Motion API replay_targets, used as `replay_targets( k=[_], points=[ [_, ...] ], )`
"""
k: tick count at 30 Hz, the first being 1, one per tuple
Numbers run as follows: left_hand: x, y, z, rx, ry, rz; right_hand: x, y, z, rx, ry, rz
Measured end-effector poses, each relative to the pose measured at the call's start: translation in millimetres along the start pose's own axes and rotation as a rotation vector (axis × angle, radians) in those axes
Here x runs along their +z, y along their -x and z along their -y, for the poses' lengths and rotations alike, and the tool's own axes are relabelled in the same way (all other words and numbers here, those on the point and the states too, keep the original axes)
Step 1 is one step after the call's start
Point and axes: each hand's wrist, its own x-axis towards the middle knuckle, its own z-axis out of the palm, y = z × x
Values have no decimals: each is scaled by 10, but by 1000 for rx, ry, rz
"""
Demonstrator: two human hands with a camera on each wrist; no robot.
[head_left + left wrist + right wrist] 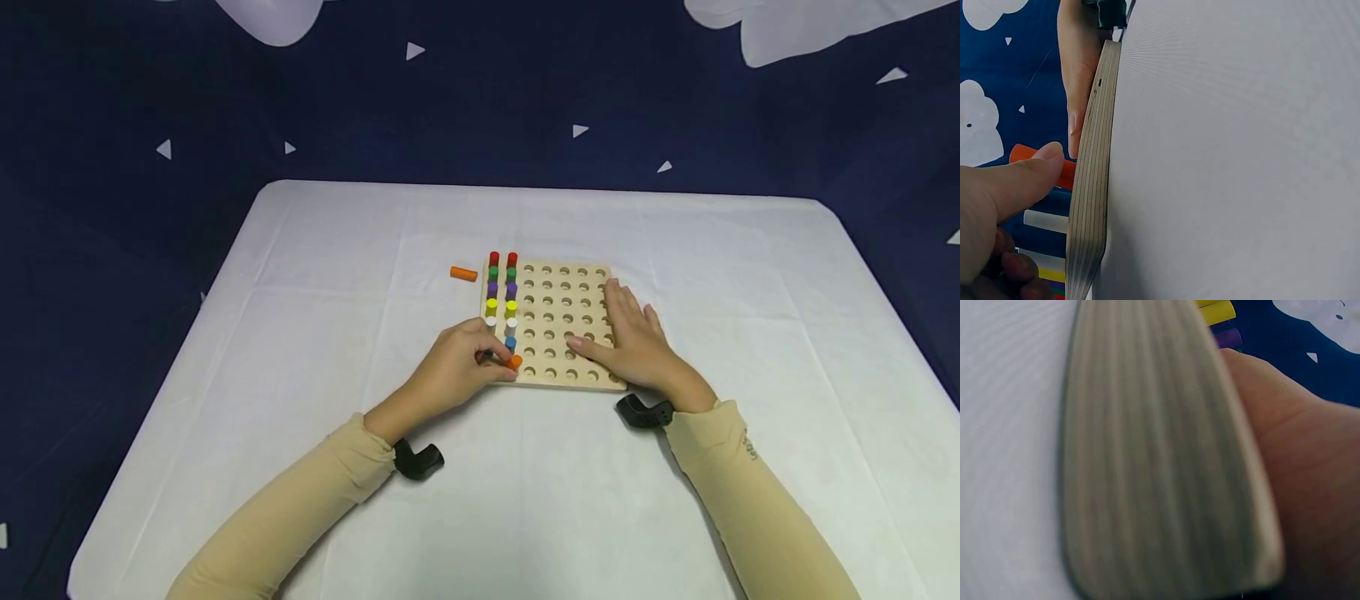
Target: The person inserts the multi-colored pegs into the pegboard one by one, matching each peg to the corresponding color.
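A wooden pegboard [558, 325] with rows of round holes lies on the table. Thumb and fingers of my left hand [461, 358] pinch an orange peg [513, 362] at the near end of the second column; in the left wrist view this peg [1067, 175] leans a little, its lower end at the board. That hand partly hides the near end of the first column. My right hand [645, 346] rests on the board's right side, fingers extended. Both left columns hold colored pegs, among them red, green, purple, yellow and white; a blue peg [510, 343] stands just beyond the orange one.
Another orange peg [463, 273] lies loose on the white tablecloth [337, 267], left of the board's far corner. Black wrist cameras are strapped to both wrists. A dark blue cloth [480, 100] with pale shapes hangs behind the table.
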Motion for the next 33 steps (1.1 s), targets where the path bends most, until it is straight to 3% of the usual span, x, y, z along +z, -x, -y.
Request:
replay_targets(
  k=[7, 11, 15, 20, 29, 33],
  points=[
    [-46, 18, -21, -20, -66, 41, 16, -2, -17, -9, -4, -3],
    [-157, 27, -19, -62, -36, 64, 40, -3, -25, -10, -6, -4],
    [-324, -5, 36, -22, 18, 72, 65, -4, -37, -9, -10, 0],
    [-491, -189, 171, 35, 42, 16, 74, -10, -58, -3, -6, 0],
    [-569, -531, 534, -73, 146, -94, 88, -5, -66, 9, -8, 6],
    [-584, -663, 587, -56, 80, -116, 76, 7, -62, 9, -8, 2]
  ],
)
